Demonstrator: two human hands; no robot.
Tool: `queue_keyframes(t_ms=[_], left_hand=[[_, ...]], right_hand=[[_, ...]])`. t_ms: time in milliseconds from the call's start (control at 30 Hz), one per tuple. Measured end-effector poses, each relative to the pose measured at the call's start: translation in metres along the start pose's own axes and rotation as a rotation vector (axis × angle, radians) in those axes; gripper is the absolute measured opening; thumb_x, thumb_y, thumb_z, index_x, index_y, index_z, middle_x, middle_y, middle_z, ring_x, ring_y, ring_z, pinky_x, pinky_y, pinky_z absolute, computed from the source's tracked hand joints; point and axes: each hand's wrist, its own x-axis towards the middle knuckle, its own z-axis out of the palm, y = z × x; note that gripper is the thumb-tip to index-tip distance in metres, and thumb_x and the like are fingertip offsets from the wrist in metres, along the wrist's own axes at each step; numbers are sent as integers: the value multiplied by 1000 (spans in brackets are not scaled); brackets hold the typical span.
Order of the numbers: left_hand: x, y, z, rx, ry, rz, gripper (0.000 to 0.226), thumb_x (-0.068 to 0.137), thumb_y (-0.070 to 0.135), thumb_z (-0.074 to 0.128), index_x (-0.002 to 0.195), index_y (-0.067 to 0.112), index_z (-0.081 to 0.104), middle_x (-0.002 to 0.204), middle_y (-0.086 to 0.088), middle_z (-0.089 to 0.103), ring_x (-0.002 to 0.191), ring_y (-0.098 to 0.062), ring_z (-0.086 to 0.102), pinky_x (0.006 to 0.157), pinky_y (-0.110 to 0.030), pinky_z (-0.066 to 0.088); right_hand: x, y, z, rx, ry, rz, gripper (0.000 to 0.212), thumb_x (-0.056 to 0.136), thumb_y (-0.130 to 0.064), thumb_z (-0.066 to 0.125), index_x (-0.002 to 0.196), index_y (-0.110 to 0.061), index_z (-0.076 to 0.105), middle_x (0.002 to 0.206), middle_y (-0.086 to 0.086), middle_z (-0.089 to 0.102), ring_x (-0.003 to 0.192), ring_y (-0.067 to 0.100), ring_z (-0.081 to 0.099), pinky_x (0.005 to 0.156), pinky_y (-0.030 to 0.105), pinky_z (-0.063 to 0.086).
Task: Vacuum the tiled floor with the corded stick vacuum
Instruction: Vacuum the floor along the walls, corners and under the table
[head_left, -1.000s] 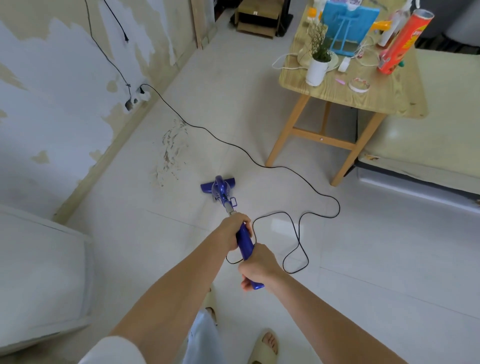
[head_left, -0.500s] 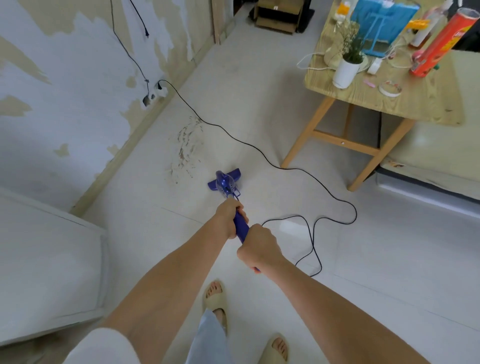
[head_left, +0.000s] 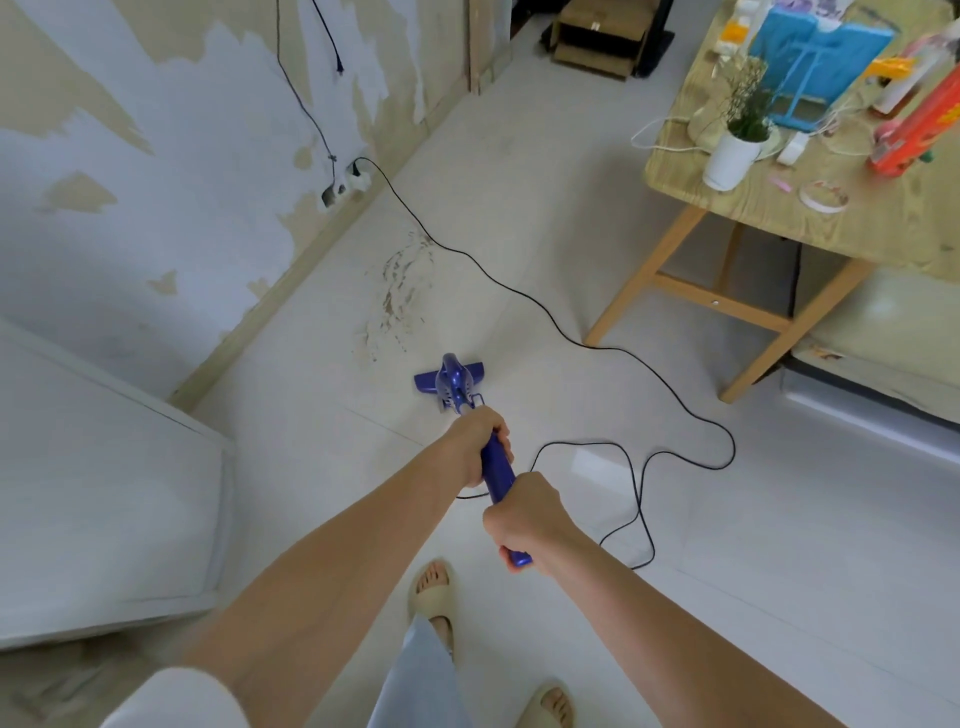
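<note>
A blue stick vacuum (head_left: 453, 387) stands on the pale tiled floor (head_left: 779, 519), its head just below a patch of brown debris (head_left: 397, 296). My left hand (head_left: 475, 441) grips the upper part of the blue handle. My right hand (head_left: 524, 514) grips the handle's end, nearer to me. The black cord (head_left: 550, 317) runs from a wall socket (head_left: 345, 184) across the floor and loops to the right of my hands.
A wooden table (head_left: 810, 218) with a potted plant (head_left: 735, 150) and clutter stands at the upper right; a white couch edge (head_left: 872, 415) lies behind it. A white cabinet (head_left: 104, 493) is at the left. My sandalled feet (head_left: 434, 587) are below the hands.
The view has shifted as I stepped forward; the vacuum head now sits a little closer to the debris patch. Both hands keep their grip on the handle.
</note>
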Motion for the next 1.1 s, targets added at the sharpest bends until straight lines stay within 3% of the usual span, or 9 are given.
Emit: queue_keyframes(t_ms=[400,667,900,1000,1100], left_hand=[[80,87,-26,66,18,21,11,84,1,51,76,8,48,43,-1,47,39,-13,44,56,-25,46],[65,72,-30,130,49,9,15,83,-1,47,70,6,47,46,-5,47,46,-17,44,57,-27,44],[10,19,-19,66,116,45,17,82,-3,46,66,5,49,54,-9,48,48,-19,44,55,-27,44],[-15,-16,-9,11,144,52,16,81,-2,47,66,4,49,59,-10,50,54,-19,45,60,-28,43],[-36,-42,-1,-3,180,58,21,83,-1,46,62,4,46,62,-10,49,55,-20,46,55,-24,44]], right_hand=[[93,-71,20,6,-9,0,27,82,4,53,104,-8,44,87,14,56,48,17,53,45,24,48],[69,-62,29,60,-33,31,27,80,6,51,104,-5,47,88,13,55,49,16,50,39,20,43],[8,-24,10,57,-153,7,22,76,11,46,91,-4,47,71,10,45,50,16,43,38,18,39],[-26,0,-10,-22,-214,-35,20,74,12,45,81,-6,45,59,9,45,39,13,42,38,16,37],[-54,18,-31,-135,-286,-81,18,74,11,47,75,-7,47,39,2,48,26,8,41,38,15,38]])
